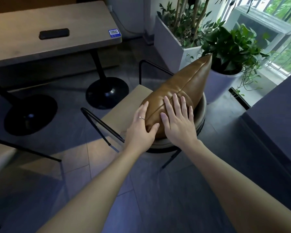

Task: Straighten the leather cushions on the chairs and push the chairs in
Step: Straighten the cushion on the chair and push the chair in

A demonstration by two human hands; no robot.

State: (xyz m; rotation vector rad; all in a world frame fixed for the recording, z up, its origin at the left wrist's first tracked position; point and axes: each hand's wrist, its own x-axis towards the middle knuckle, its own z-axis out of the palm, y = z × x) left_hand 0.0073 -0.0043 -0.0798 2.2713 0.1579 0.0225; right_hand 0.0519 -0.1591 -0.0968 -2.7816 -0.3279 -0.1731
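Observation:
A brown leather cushion (183, 84) stands on its edge against the curved backrest of a chair (124, 106) with a beige seat and thin black armrests. My left hand (139, 128) cups the cushion's near left side, with the thumb pressed into the leather. Flat on the cushion's near top lies my right hand (176, 120), fingers spread. The chair stands away from the table (40, 39), which is at the upper left.
A dark oblong object (54, 33) and a blue sticker (114, 33) lie on the table. Two black pedestal bases (107, 93) stand on the tiled floor. Another chair's black frame (23, 148) is at the left. Potted plants (228, 47) stand behind the chair. A dark counter (275, 115) is at the right.

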